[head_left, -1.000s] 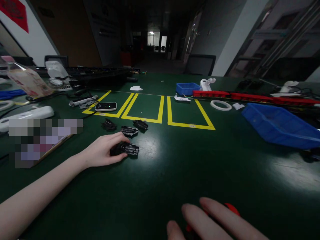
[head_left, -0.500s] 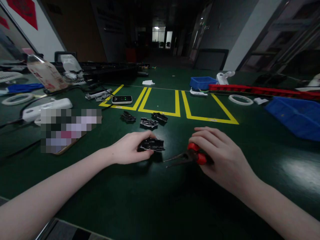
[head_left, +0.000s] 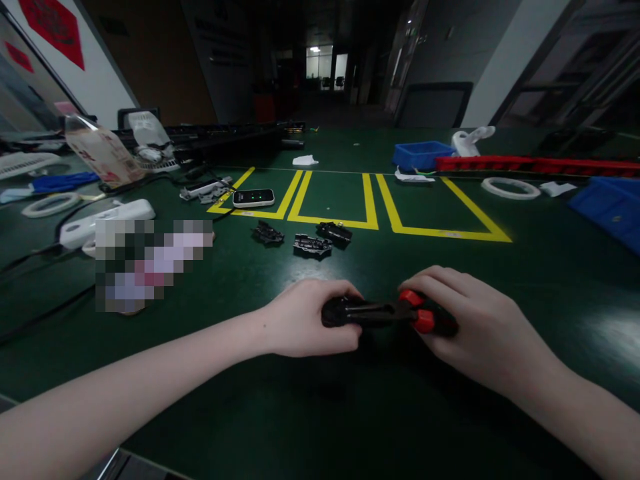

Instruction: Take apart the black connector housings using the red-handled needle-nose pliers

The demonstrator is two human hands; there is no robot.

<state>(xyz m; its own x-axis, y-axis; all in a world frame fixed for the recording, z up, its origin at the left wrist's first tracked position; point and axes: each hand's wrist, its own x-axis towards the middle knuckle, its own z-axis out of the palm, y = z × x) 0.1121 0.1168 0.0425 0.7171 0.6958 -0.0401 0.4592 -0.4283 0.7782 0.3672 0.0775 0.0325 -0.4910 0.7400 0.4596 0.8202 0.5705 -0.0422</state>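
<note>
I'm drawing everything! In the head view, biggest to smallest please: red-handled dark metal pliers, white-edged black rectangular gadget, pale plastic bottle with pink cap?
1. Bottle
2. Pliers, partly hidden
3. Gadget

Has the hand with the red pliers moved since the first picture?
Yes. The right hand, holding the red-handled pliers, has moved forward, away from the person's body and closer to the yellow tape.

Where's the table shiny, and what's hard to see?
Head view: glare on the green table, just beyond the left hand and near the right edge; head view: the pliers and black part blend darkly together; head view: blocky squares hide something at left.
</note>
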